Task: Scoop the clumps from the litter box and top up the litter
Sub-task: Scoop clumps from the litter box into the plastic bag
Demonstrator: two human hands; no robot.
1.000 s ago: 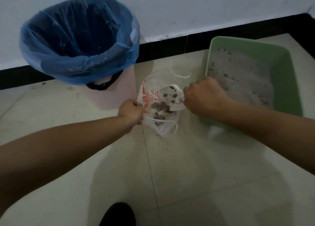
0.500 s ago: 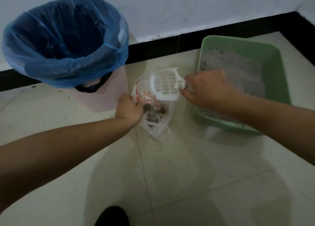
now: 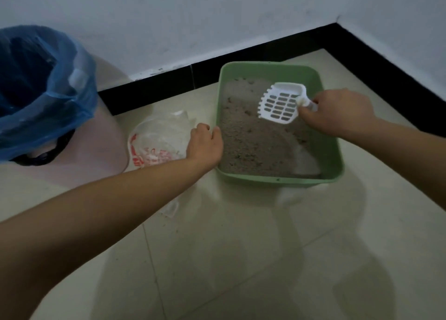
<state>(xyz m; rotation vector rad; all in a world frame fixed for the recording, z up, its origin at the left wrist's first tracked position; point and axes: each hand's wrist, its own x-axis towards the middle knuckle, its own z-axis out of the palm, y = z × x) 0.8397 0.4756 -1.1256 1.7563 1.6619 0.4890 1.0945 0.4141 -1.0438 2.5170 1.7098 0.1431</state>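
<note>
The green litter box sits on the floor near the corner, filled with grey litter that has small darker clumps in it. My right hand grips the handle of a white slotted scoop. The scoop is empty and hovers over the far right part of the litter. My left hand is closed over the box's left rim, thumb on the inside. A crumpled clear plastic bag with red print lies on the floor just left of that hand; its contents are hidden.
A pink bin lined with a blue bag stands open at the left, close to the plastic bag. A black skirting board and white walls close off the back and right. Pale floor tiles spread out in front.
My right hand carried the scoop from over the plastic bag to the right, above the litter. My left hand moved from the bag's edge to the box's left rim, and the bag sank flat.
</note>
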